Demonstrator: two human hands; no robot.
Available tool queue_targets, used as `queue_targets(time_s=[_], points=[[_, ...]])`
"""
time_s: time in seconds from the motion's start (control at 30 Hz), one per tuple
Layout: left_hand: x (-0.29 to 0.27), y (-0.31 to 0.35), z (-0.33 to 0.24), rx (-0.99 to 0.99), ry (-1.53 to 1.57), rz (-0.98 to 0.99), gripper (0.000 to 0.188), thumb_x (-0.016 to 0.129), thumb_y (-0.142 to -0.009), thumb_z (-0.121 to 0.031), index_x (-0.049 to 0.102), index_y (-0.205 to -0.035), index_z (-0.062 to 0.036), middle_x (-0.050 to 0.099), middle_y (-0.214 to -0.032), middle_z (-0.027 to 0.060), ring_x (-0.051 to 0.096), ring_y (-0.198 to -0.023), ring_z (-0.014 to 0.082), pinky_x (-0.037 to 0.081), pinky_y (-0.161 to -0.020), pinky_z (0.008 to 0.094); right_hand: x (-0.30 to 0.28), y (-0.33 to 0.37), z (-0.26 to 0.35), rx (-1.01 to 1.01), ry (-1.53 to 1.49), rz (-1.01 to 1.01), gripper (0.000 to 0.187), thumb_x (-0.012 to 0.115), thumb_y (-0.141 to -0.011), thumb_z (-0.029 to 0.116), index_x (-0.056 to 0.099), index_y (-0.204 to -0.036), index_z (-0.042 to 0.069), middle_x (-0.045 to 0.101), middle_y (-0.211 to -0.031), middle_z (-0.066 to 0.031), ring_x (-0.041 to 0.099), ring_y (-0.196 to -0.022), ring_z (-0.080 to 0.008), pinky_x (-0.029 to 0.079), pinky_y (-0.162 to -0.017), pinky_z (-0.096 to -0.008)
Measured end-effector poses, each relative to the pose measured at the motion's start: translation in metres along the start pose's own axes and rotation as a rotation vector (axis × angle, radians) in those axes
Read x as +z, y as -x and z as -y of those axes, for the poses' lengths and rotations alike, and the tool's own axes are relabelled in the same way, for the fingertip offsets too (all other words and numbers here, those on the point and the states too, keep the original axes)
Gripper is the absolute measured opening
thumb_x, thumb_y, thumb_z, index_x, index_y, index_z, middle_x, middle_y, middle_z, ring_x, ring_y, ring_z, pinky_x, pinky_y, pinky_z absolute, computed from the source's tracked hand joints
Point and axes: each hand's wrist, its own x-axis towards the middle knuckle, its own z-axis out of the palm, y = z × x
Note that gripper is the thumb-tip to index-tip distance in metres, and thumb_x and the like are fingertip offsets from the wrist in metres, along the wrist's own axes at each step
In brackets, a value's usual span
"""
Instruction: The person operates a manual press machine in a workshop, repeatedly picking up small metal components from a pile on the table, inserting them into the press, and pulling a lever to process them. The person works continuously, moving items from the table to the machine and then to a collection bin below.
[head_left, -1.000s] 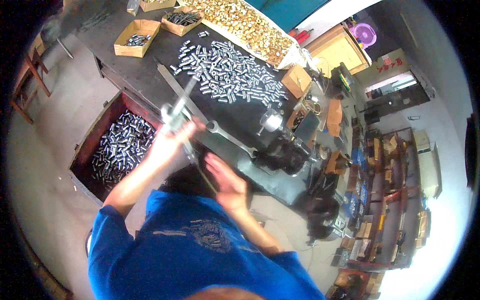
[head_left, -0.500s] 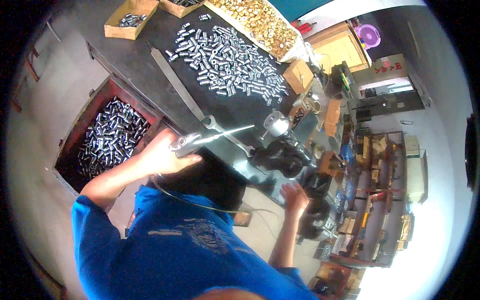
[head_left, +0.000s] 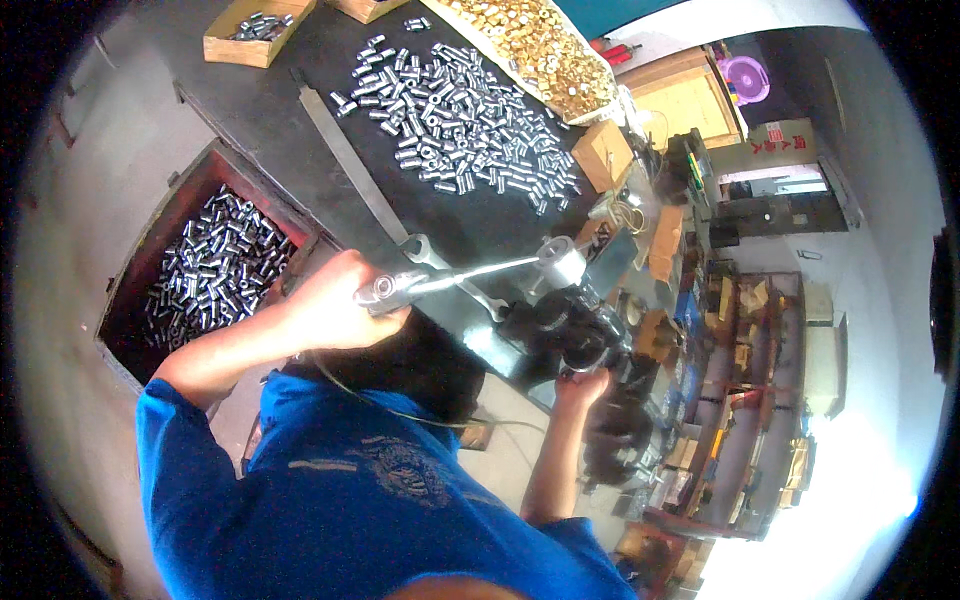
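Observation:
My left hand (head_left: 335, 300) is closed around an air blow gun (head_left: 385, 290); a thin hose runs below that hand. The gun's long thin nozzle points right, and its tip comes up to the round silver chuck (head_left: 562, 264) of a small dark machine (head_left: 585, 320). Whether the tip touches the chuck, I cannot tell. At the machine's near side, my right hand (head_left: 583, 388) is closed; what its fingers grip is dark and mostly hidden. An open-ended wrench (head_left: 488, 300) lies under the nozzle, near a long flat file (head_left: 350, 160).
Many small silver metal sleeves (head_left: 450, 120) are heaped on the dark bench. A red-lined bin (head_left: 125, 285) of similar parts stands at left. Brass pieces (head_left: 540, 45) fill a white-edged tray beyond. A wooden block (head_left: 603, 155) sits behind the machine; shelves (head_left: 740, 400) stand at right.
My left hand has moved slightly right, bringing the nozzle tip up to the chuck. My right hand, spread and blurred before, has closed at the machine's near side.

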Motion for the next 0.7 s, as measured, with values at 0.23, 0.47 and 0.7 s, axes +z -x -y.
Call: queue_targets(time_s=[0.23,0.47,0.7], points=[[-0.002,-0.007,-0.002,0.003,-0.018,0.029,0.021,0.062,-0.069,-0.014,0.05,-0.056,-0.0021,0.047,-0.044,0.0101,0.047,-0.039,0.0242,0.038,-0.042,0.034,-0.003,-0.08,0.001,-0.153,0.097,0.353,0.036,0.037,-0.078,0.026,0.053,-0.098,0.001,0.058,-0.09,-0.0103,0.056,-0.081,-0.0268,0.046,-0.073,-0.0368],[0.002,-0.01,-0.001,0.013,-0.011,0.026,0.021,0.061,-0.069,-0.013,0.05,-0.056,-0.0018,0.047,-0.045,0.0107,0.046,-0.038,0.025,0.038,-0.042,0.0344,0.051,-0.042,0.062,-0.399,-0.112,0.086,0.018,0.036,-0.079,0.01,0.05,-0.084,-0.001,0.035,-0.057,0.0027,0.026,-0.045,-0.0063,0.022,-0.04,-0.0201],[0.002,-0.012,0.004,-0.001,-0.028,0.034,0.021,0.061,-0.069,-0.013,0.05,-0.055,-0.0019,0.046,-0.044,0.0104,0.045,-0.038,0.0241,0.037,-0.042,0.0345,-0.018,0.021,0.046,-0.426,-0.021,0.265,0.017,0.044,-0.077,0.02,0.05,-0.077,0.004,0.031,-0.056,0.0039,0.022,-0.042,-0.0058,0.019,-0.036,-0.021]])
